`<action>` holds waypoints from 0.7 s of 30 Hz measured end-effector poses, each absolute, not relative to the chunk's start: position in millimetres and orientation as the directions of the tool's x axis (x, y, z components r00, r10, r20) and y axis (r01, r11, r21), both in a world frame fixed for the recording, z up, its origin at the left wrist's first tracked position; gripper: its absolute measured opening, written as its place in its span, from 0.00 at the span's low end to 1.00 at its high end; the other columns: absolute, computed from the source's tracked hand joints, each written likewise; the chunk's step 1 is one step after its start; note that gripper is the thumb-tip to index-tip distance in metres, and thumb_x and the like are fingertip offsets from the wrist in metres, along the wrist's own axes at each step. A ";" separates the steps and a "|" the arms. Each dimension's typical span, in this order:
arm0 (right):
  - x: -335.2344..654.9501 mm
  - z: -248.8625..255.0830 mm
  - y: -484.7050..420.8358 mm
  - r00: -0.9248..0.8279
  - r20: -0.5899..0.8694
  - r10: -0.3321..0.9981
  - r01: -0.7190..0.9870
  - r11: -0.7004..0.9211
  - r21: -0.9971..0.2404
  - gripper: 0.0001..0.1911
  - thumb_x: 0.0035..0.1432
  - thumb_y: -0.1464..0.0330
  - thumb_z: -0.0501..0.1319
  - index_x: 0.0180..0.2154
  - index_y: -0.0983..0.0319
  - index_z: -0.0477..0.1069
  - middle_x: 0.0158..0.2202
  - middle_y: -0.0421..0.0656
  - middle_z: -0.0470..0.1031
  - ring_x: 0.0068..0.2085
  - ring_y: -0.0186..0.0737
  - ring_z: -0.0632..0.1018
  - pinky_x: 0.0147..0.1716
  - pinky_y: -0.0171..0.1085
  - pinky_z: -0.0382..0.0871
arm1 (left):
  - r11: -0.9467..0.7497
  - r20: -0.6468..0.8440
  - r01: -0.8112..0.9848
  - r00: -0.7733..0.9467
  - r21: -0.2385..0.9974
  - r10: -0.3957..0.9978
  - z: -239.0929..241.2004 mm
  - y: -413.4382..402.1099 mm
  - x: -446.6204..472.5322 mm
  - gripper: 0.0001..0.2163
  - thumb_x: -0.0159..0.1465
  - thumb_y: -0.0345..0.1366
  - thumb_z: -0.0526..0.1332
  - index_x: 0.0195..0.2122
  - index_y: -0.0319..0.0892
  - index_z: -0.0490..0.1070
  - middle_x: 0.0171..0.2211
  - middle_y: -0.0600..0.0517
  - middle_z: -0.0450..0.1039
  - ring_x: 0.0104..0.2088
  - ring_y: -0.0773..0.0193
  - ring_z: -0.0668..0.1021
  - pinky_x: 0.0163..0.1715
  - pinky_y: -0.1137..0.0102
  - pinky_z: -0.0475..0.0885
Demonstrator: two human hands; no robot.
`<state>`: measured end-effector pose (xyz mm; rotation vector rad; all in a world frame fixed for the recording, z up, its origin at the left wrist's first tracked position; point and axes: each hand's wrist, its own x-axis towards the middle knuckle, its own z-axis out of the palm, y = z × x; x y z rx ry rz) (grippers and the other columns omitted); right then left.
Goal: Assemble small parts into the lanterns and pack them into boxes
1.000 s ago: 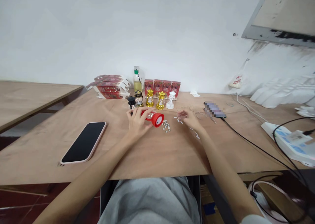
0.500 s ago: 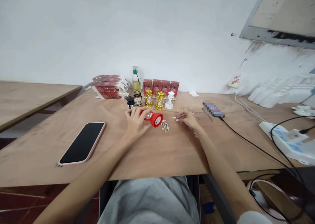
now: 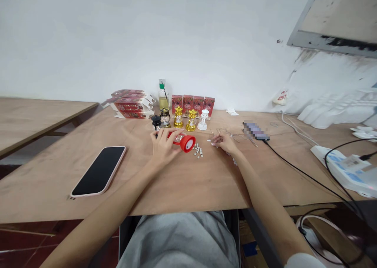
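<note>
My left hand (image 3: pixel 163 145) is curled round a small red lantern (image 3: pixel 185 141) lying on its side on the wooden table (image 3: pixel 188 177), its round base facing me. A scatter of several small silver button cells (image 3: pixel 198 150) lies just right of the lantern. My right hand (image 3: pixel 225 143) rests on the table beyond them, fingers pinched together over small white bits; what they hold is too small to name. Thin wire pieces (image 3: pixel 232 134) lie just behind that hand.
A row of little lanterns, black (image 3: pixel 156 121), gold (image 3: pixel 178 117) and white (image 3: pixel 202 119), stands behind, before red boxes (image 3: pixel 193 102) and a bottle (image 3: pixel 163 95). A phone (image 3: pixel 100 170) lies at left. A second phone (image 3: pixel 255 130), black cables (image 3: pixel 306 175) and a white device (image 3: pixel 344 168) sit at right.
My right hand has drawn its fingers together into a pinch and shifted slightly left and back. The left hand stays on the red lantern.
</note>
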<state>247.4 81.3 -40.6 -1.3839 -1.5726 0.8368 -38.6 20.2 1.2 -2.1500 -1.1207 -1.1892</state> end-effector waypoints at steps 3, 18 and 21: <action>247.5 -39.4 80.9 -0.029 0.178 0.984 0.427 0.174 -0.888 0.12 0.37 0.76 0.67 0.28 0.63 0.69 0.23 0.39 0.75 0.28 0.37 0.77 0.31 0.37 0.72 | -0.569 0.831 0.822 0.301 0.023 0.468 1.1 20.1 -38.9 0.19 0.59 0.43 0.63 0.50 0.45 0.68 0.44 0.45 0.74 0.44 0.54 0.73 0.42 0.60 0.56; 267.5 -23.2 70.6 -0.009 0.271 0.962 0.631 0.216 -0.745 0.05 0.47 0.73 0.60 0.31 0.64 0.70 0.26 0.43 0.77 0.30 0.38 0.77 0.32 0.36 0.69 | -0.568 0.855 0.823 0.287 0.011 0.433 2.5 19.2 -37.5 0.18 0.59 0.42 0.62 0.50 0.44 0.68 0.43 0.45 0.74 0.43 0.55 0.74 0.42 0.60 0.56; 267.4 -22.1 70.8 -0.042 0.306 0.951 0.687 0.250 -0.683 0.07 0.47 0.74 0.61 0.33 0.63 0.71 0.31 0.43 0.77 0.33 0.38 0.77 0.36 0.37 0.68 | -0.552 0.843 0.834 0.280 0.023 0.459 2.9 18.9 -37.4 0.18 0.59 0.42 0.62 0.50 0.45 0.68 0.43 0.46 0.74 0.43 0.55 0.74 0.42 0.60 0.56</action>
